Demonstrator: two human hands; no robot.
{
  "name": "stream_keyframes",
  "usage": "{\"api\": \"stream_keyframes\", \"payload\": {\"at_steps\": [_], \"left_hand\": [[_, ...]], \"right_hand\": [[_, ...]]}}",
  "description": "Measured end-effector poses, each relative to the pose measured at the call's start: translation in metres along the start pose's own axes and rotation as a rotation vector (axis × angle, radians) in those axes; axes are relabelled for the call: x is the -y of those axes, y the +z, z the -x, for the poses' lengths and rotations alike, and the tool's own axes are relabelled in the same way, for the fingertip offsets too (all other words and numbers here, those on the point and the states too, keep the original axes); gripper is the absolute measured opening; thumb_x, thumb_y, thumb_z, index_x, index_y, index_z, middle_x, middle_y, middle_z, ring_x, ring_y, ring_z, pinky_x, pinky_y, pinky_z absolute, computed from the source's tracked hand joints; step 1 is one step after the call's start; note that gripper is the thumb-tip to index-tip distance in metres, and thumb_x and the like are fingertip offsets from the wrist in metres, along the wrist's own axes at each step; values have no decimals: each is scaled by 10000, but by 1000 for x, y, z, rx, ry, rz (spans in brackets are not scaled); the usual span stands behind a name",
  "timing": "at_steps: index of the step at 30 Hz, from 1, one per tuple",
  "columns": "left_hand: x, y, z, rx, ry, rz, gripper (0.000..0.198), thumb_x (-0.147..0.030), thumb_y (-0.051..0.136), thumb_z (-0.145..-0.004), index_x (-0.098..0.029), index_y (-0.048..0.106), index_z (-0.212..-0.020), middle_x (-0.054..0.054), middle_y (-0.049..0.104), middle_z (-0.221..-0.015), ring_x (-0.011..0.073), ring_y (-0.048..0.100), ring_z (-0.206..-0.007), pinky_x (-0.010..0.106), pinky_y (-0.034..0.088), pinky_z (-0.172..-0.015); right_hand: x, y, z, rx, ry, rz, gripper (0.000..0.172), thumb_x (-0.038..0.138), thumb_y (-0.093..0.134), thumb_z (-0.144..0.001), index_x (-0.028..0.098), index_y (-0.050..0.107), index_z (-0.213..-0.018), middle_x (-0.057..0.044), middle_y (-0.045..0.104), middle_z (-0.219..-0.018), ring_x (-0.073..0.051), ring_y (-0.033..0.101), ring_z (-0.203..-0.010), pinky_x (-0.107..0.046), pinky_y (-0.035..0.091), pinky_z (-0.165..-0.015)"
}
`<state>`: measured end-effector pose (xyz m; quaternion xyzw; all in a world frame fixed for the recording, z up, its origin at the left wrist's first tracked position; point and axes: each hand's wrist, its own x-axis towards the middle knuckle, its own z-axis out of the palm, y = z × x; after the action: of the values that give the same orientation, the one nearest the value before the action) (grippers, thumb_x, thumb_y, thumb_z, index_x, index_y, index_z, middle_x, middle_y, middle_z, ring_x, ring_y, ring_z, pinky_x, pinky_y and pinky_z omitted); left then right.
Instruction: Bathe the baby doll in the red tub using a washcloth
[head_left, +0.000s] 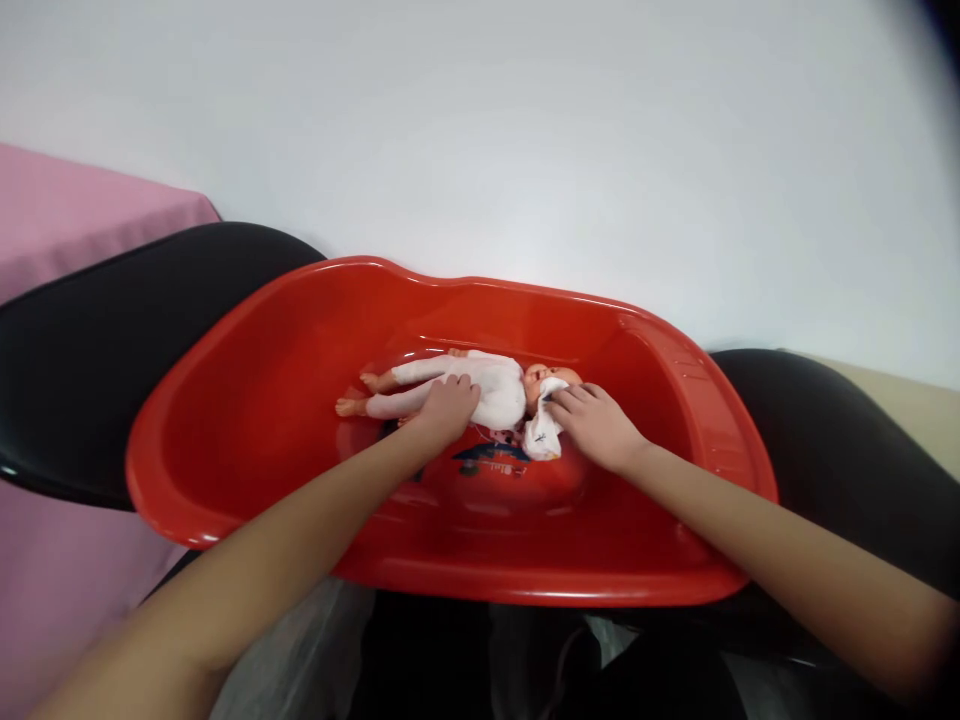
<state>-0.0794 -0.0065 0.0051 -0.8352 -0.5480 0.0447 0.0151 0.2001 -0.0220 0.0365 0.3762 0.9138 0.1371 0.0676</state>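
Note:
A baby doll [501, 392] in a white outfit lies on its back in a red baby bathtub [217, 400], its bare feet to the left and its head to the right. My left hand [451, 408] rests on the doll's side at the hip, fingers curled onto it. At the doll's head, my right hand [600, 425] has its fingers closed on a small white cloth [544, 436] with dark print. The cloth touches the side of the doll's face and hangs down toward the tub floor. Part of the head is hidden behind my right fingers.
The tub stands across black chair seats, one at the left [150, 290] and one at the right [840, 440]. Pink cloth [90, 200] covers a surface at the far left. A pale wall [480, 130] rises behind the tub.

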Motion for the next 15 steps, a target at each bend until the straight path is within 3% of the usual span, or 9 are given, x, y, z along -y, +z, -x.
{"api": "stream_keyframes", "payload": {"at_steps": [5,9,11,15], "left_hand": [[-6,11,10,11,25,-17,352,-58,454,-1043,-92,681,-1309,192,678,-1294,324,648,-1171,426,511,-999],[-7,14,17,58,22,-50,361,-66,450,-1037,-82,689,-1307,207,673,-1325,346,650,-1194,452,535,-983],[-6,16,21,71,22,-33,370,-62,446,-1031,-70,700,-1299,220,693,-1299,354,666,-1189,457,544,-975],[-2,22,30,91,5,52,340,-85,509,-1016,-106,726,-1277,168,778,-1145,282,748,-1035,367,569,-920]], "right_hand": [[14,4,-3,87,-38,39,318,164,500,-1081,119,738,-1287,-206,691,-1311,-336,619,-1242,-441,469,-1001],[25,6,-2,227,-35,-2,339,111,515,-1040,110,763,-1272,-203,712,-1342,-337,644,-1278,-444,475,-1073],[29,3,1,343,33,-82,337,110,561,-1013,132,776,-1271,-192,735,-1334,-327,681,-1261,-421,507,-1043],[40,-9,3,682,132,-254,277,153,745,-881,181,816,-1148,-143,813,-1143,-315,780,-1044,-337,552,-770]]}}
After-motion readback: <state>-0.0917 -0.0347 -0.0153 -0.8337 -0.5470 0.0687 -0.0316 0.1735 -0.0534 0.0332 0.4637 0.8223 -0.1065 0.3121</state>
